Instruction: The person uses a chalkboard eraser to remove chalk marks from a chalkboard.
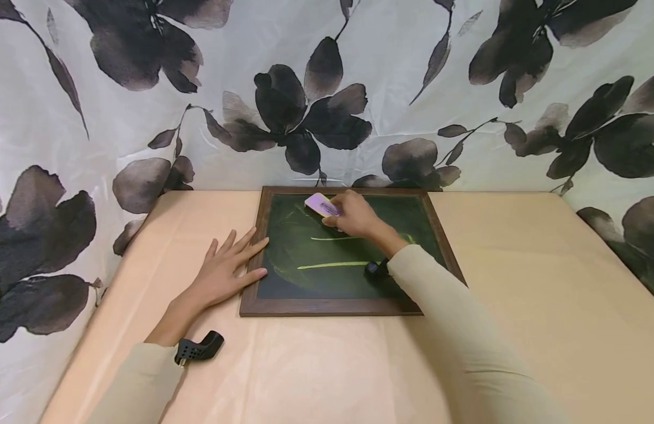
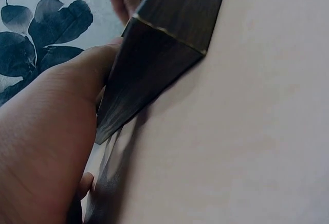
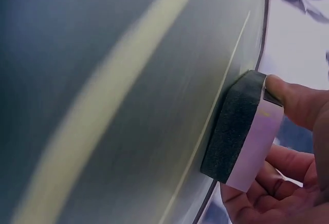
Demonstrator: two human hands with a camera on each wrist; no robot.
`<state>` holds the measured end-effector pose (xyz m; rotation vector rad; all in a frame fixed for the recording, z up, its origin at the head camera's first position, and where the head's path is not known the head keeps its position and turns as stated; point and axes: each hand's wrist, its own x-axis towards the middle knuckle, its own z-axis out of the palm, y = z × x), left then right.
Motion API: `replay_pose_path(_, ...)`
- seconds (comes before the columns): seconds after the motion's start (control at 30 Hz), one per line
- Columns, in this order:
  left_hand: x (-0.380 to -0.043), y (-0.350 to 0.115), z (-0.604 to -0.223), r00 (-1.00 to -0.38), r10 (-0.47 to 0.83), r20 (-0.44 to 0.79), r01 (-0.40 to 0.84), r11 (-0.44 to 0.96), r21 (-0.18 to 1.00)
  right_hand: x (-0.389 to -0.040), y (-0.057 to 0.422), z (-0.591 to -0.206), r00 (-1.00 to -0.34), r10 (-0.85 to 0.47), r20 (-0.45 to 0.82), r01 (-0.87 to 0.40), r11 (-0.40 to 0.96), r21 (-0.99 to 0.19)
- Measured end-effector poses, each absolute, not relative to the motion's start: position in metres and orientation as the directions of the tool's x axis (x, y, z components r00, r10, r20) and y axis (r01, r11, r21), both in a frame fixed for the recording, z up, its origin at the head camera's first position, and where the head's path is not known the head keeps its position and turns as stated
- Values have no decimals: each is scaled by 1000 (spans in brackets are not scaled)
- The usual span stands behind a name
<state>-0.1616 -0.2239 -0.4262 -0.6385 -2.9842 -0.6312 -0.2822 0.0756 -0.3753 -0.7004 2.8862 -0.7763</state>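
A chalkboard (image 1: 284,259) in a brown wooden frame lies on the table, with two yellow chalk lines across its dark surface. My right hand (image 1: 355,215) grips a chalkboard eraser (image 1: 320,204) near the board's far edge. In the right wrist view the eraser (image 3: 254,136) has a lilac back and a dark felt side that meets the board; thumb and fingers pinch it. My left hand (image 1: 226,268) rests with spread, straight fingers on the frame's left side. The left wrist view shows the frame's corner (image 2: 169,34) beside that hand.
Peach cloth covers the table (image 1: 538,282) around the board. A white sheet with dark flowers (image 1: 305,118) hangs behind and along the sides. Black wrist cameras (image 1: 199,347) are strapped to both wrists; the right one hangs low over the board.
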Motion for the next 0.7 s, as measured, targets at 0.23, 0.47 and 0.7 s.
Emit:
replay_pose_path(0.23,-163,-221,-427,-920,383,85,385,838,387,-285,154,-375,-921,-387,44,-354,785,-508)
replay_pose_path(0.47,-163,-221,-427,-923,376,80,376,840,392,-281,222,-373,-950,-313,8,-272,810,-519)
replay_pose_path(0.7,-163,-222,-428,-921,379,91,382,833,401,-273,229,-375,-975,-220,-2,-174,778,-604)
